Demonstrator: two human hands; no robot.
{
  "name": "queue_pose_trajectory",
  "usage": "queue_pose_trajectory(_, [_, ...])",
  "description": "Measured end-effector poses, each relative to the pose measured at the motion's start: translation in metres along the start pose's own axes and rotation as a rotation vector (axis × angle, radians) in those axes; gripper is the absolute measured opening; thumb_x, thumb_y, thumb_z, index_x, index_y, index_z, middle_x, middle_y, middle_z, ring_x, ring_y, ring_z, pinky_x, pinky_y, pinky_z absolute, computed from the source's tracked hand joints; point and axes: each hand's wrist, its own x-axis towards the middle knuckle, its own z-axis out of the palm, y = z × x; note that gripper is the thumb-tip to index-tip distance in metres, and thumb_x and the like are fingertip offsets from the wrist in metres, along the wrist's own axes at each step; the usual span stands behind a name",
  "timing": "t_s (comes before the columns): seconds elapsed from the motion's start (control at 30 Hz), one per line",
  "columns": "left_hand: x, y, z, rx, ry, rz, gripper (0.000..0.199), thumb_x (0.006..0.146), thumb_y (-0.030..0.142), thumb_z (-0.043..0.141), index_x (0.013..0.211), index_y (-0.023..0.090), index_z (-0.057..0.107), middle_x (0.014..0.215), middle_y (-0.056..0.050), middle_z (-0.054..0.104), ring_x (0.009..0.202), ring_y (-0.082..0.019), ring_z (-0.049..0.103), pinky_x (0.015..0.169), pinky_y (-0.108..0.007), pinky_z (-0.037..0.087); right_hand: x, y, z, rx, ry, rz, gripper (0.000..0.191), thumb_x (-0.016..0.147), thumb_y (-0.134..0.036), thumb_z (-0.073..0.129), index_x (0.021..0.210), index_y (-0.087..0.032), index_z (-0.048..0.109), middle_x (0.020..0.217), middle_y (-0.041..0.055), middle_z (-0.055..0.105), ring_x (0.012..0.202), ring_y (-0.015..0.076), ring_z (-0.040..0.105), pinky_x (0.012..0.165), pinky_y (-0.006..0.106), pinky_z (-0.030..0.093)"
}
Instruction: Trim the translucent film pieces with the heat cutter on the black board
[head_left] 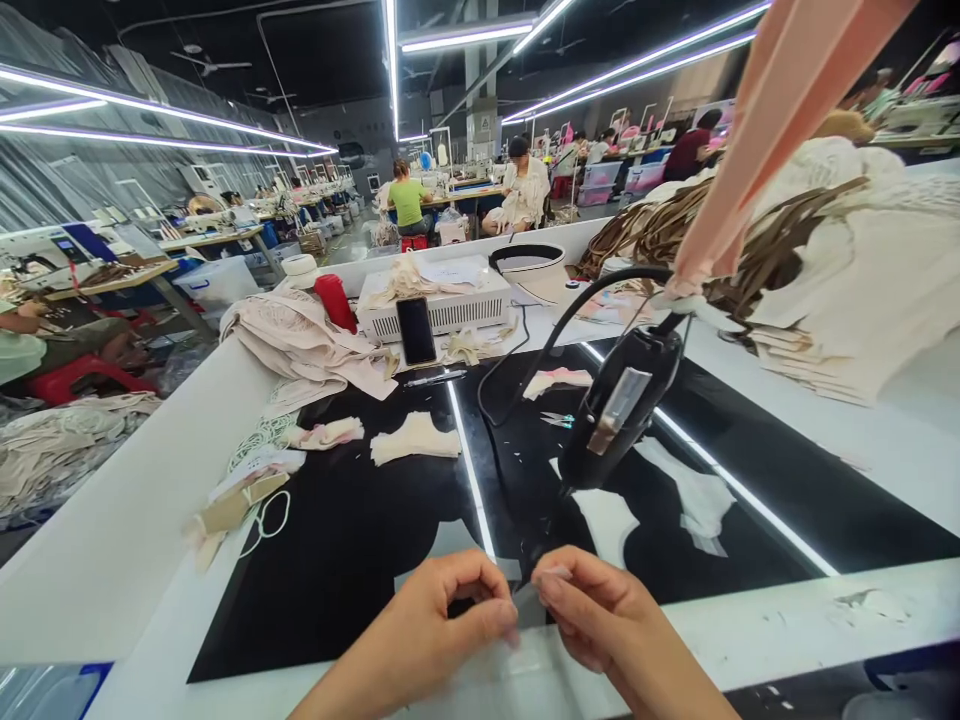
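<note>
Both hands are raised over the near edge of the black work mat, close together but apart. My left hand is closed, thumb against curled fingers; whatever lies between the fingertips is too small or blurred to name. My right hand is closed in a pinch, with a small pale, translucent bit at its fingertips that I cannot make out. Beneath them lies a grey, curved-edged sheet, partly covered by my left hand. Beyond my right hand are a cream fabric piece and a black handheld tool, hung from a pink cloth strip.
Small scissors lie near the tool, whose black cable crosses the mat. More cut fabric lies on the mat. A phone leans on a white box at the back. Fabric stacks fill the right side.
</note>
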Motion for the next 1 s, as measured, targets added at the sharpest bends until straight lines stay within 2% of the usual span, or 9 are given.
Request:
queue_pose_trajectory(0.2, [-0.006, -0.003, -0.008, -0.075, 0.022, -0.029, 0.016, 0.078, 0.029, 0.078, 0.082, 0.017, 0.068, 0.08, 0.0, 0.062, 0.076, -0.014, 0.054, 0.074, -0.025, 0.042, -0.003, -0.01, -0.001, -0.061, 0.096, -0.076, 0.048, 0.066, -0.063, 0.088, 0.072, -0.018, 0.074, 0.056, -0.0065, 0.041, 0.049, 0.0048, 0.032, 0.047, 0.022, 0.024])
queue_pose_trajectory(0.33, [-0.011, -0.009, -0.016, -0.167, 0.132, -0.076, 0.03, 0.077, 0.042, 0.081, 0.077, 0.017, 0.065, 0.072, 0.003, 0.056, 0.069, -0.012, 0.049, 0.068, -0.024, 0.04, -0.002, -0.008, -0.005, -0.063, 0.117, -0.062, 0.051, 0.065, -0.065, 0.088, 0.073, -0.017, 0.074, 0.054, -0.0052, 0.045, 0.048, 0.0046, 0.033, 0.048, 0.022, 0.023])
queue_pose_trajectory(0.43, [-0.013, -0.014, -0.02, -0.236, 0.24, -0.063, 0.04, 0.078, 0.053, 0.082, 0.076, 0.017, 0.065, 0.074, 0.002, 0.057, 0.075, -0.013, 0.051, 0.076, -0.026, 0.044, 0.0, -0.005, -0.007, -0.082, 0.113, -0.061, 0.053, 0.066, -0.067, 0.086, 0.071, -0.017, 0.071, 0.052, -0.0046, 0.048, 0.046, 0.0046, 0.034, 0.048, 0.023, 0.021])
queue_pose_trajectory(0.53, [-0.013, -0.018, -0.021, -0.328, 0.296, -0.069, 0.048, 0.075, 0.061, 0.082, 0.075, 0.017, 0.062, 0.075, 0.002, 0.056, 0.075, -0.013, 0.053, 0.085, -0.03, 0.05, 0.001, -0.003, -0.008, -0.083, 0.109, -0.049, 0.054, 0.067, -0.068, 0.085, 0.069, -0.016, 0.069, 0.053, -0.0043, 0.05, 0.045, 0.0039, 0.034, 0.048, 0.023, 0.019])
queue_pose_trajectory(0.63, [-0.013, -0.023, -0.02, -0.379, 0.316, -0.096, 0.053, 0.073, 0.064, 0.083, 0.074, 0.018, 0.056, 0.068, 0.004, 0.053, 0.066, -0.011, 0.051, 0.076, -0.028, 0.051, 0.001, -0.003, -0.007, -0.069, 0.113, -0.025, 0.054, 0.065, -0.067, 0.087, 0.068, -0.017, 0.067, 0.054, -0.0048, 0.049, 0.045, 0.0033, 0.034, 0.046, 0.022, 0.021])
queue_pose_trajectory(0.77, [-0.013, -0.028, -0.021, -0.377, 0.339, -0.107, 0.054, 0.075, 0.064, 0.081, 0.073, 0.019, 0.051, 0.064, 0.005, 0.051, 0.057, -0.009, 0.048, 0.058, -0.022, 0.044, 0.003, -0.002, -0.008, -0.074, 0.093, -0.002, 0.056, 0.065, -0.068, 0.086, 0.064, -0.017, 0.063, 0.053, -0.0047, 0.049, 0.043, 0.0038, 0.033, 0.043, 0.021, 0.022])
queue_pose_trajectory(1.0, [-0.013, -0.027, -0.02, -0.481, 0.338, -0.14, 0.056, 0.072, 0.064, 0.083, 0.069, 0.019, 0.049, 0.059, 0.006, 0.046, 0.052, -0.006, 0.037, 0.051, -0.019, 0.038, 0.007, 0.005, -0.013, 0.007, -0.038, 0.14, 0.061, 0.069, -0.069, 0.083, 0.061, -0.017, 0.053, 0.05, -0.0074, 0.043, 0.041, 0.0001, 0.024, 0.043, 0.019, 0.016])
